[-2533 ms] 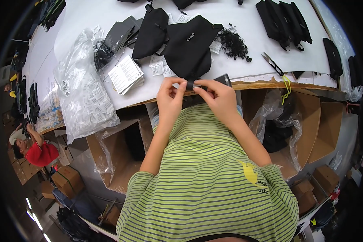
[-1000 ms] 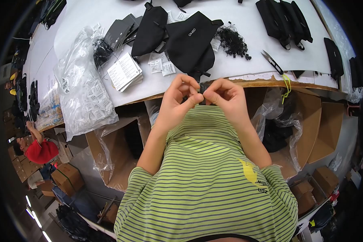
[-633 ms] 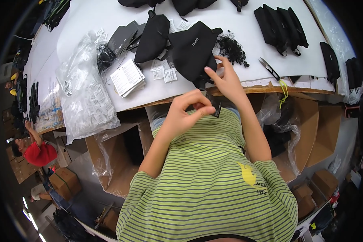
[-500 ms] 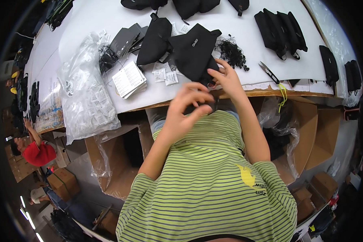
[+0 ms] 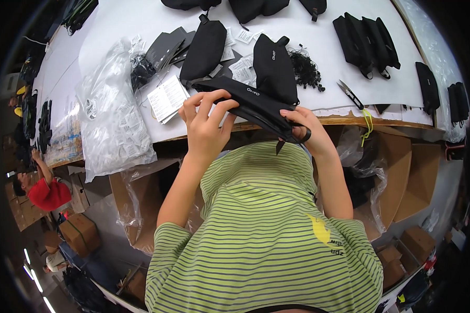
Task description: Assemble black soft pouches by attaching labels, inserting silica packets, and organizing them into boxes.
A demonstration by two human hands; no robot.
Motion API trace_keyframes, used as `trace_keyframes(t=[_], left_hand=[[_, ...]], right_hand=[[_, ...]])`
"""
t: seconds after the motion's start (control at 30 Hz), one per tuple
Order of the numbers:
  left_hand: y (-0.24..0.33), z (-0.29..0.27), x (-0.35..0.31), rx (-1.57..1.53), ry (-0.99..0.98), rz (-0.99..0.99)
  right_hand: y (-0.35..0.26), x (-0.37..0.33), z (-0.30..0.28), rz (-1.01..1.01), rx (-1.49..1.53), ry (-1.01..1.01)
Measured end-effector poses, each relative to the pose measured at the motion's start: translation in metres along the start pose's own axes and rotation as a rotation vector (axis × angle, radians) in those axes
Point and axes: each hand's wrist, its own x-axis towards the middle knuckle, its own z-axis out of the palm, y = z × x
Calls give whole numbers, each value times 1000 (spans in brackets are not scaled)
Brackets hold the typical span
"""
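Between my two hands, at the table's near edge, a black fabric pouch [image 5: 248, 99] is held sideways. My left hand [image 5: 206, 117] grips its left end, fingers curled over the top edge. My right hand [image 5: 309, 129] pinches the right end, where a small loop sticks out. Just beyond it another black pouch [image 5: 274, 68] lies flat, and a further black pouch [image 5: 203, 49] rests to its left. Small white labels [image 5: 242, 70] are scattered between these two. A stack of white printed cards [image 5: 167, 100] sits left of my left hand.
A clear plastic bag of labels [image 5: 112, 115] hangs over the table edge. Dark grey cards [image 5: 164, 49], a heap of black cords [image 5: 306, 68], thread snips [image 5: 351, 95] with a yellow cord and a row of black pouches [image 5: 365, 44] lie around. Open cardboard boxes [image 5: 397, 172] stand below. A person in red [image 5: 49, 193] is far left.
The pouch in my hands has turned from upright to lying sideways. My left hand has moved up and left onto its left end, and more of the flat pouch behind shows.
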Motion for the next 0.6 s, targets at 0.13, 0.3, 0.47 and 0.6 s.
trace_keyframes(t=[0.13,0.3,0.47,0.6], left_hand=[[-2,-6,4,-62,-10,28],[-6,-14,-5,-21,-38,97],[-1,-17,-12,18,25,106],[-1,-15,-14,-5,47,89]], right_hand=[[9,2,-5,-46,34,-141],[7,-6,1,-74,5,-253],[8,-14,8,-38,44,-215],[7,-19,12,3,84,-244]])
